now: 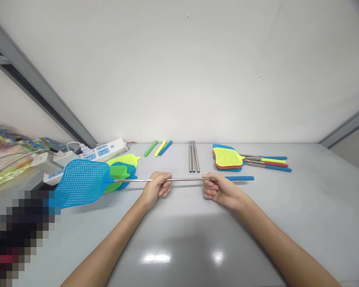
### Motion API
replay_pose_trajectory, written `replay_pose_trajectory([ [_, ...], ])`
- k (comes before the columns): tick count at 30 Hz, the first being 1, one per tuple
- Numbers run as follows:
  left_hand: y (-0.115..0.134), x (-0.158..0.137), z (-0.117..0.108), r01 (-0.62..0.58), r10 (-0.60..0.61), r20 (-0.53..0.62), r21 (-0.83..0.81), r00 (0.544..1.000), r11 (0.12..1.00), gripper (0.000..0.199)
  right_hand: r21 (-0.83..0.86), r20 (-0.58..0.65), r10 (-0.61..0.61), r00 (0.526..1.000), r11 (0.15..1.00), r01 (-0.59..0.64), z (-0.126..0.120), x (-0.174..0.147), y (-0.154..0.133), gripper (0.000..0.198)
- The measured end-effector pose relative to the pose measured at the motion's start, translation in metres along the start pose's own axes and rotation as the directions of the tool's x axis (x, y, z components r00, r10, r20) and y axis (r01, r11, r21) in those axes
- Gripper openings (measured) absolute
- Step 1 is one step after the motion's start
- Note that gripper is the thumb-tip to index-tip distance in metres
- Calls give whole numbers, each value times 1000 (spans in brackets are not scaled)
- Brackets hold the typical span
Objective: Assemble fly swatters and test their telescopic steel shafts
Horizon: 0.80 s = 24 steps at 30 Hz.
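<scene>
A blue fly swatter (83, 181) with a long metal rod is held level above the table, its mesh head to the left and its blue handle to the right. My left hand (157, 187) pinches the rod nearer the head. Closer to the handle, my right hand (217, 189) grips the same rod, fingers curled. Under and behind the swatter's head lie loose mesh heads in yellow-green (131, 160), green (119, 173) and blue, partly covered. Beyond my hands, several metal rods (194, 156) lie side by side.
Green (151, 148), yellow (160, 148) and blue (165, 148) handles lie near the wall. Several swatters are stacked (227, 156) at the right. Power strips (103, 150) with plugs and plastic-wrapped items (10, 153) occupy the left side. A pixelated patch covers the lower left.
</scene>
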<state>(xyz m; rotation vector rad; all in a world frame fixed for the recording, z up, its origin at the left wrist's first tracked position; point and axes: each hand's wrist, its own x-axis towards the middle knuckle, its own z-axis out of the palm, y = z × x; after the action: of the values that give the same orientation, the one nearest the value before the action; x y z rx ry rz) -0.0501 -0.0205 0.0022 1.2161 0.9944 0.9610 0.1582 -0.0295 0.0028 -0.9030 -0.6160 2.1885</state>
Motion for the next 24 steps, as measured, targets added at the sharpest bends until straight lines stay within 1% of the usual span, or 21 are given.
replay_pose_trajectory([
  [3,-3,1,0,7,-7,-3,-6,1000,1000,35,16,-2,9,1000,1000,-8,-2,1,1,30],
  [7,-6,0,2,23,-23,3,2,1000,1000,35,46,36,11,999,999,-12,-6,4,3,31],
  [10,-7,0,3,34,-34,4,19,999,999,35,39,58,20,998,999,-23,-7,5,3,29],
  [14,-8,1,3,34,-34,18,36,999,999,35,25,57,17,998,1000,-18,-6,4,3,29],
  [24,-10,0,3,22,-22,24,-11,999,1000,35,23,77,10,997,1000,-11,-9,6,4,29],
])
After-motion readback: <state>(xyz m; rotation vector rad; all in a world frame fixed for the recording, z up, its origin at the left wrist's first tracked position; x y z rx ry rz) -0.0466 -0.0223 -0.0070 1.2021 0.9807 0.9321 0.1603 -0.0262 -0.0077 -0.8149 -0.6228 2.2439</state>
